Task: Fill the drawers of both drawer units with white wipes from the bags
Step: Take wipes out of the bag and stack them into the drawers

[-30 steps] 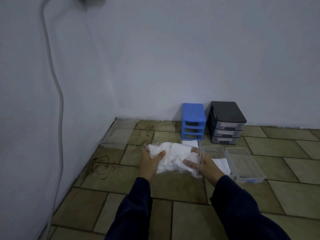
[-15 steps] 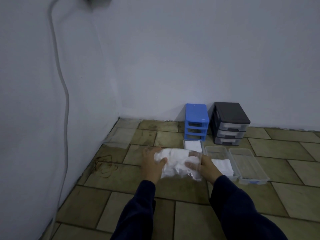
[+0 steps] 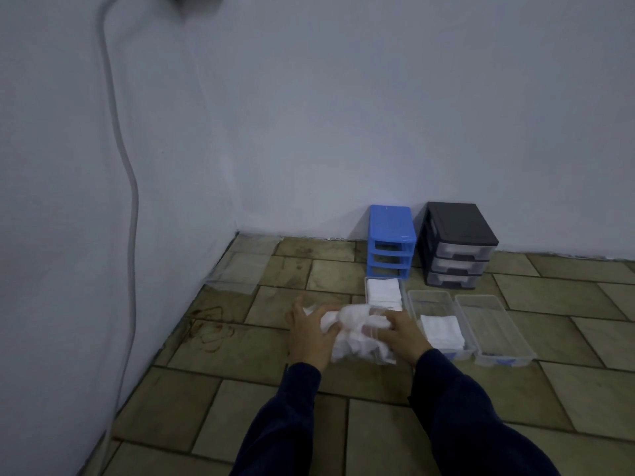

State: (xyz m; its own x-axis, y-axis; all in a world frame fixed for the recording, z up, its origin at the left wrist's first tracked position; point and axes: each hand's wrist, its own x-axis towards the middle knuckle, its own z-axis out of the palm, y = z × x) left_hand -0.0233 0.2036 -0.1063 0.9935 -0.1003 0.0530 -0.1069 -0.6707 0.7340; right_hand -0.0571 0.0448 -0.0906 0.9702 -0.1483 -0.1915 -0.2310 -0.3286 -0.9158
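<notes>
Left hand: yours, curled round the left end of the clear bag of white wipes, thumb on top.
Right hand: yours, gripping the bag's right end, fingers bent over the plastic.
Bag position: held low over the tiled floor, just left of the drawers.
Left drawer: out on the floor, packed with wipes, partly hidden behind the bag.
Middle drawer: one stack of wipes at its near end, far end bare.
Right drawer: no wipes visible.
Blue drawer unit: against the wall, all three slots vacant.
Black drawer unit: just beside it, drawers in.
Risk: the plastic looks thin; pull too hard and the loose wipes could spill onto the stained floor.
Risk: you may crumple the folded wipes by squeezing, so they sit badly in a drawer.
</notes>
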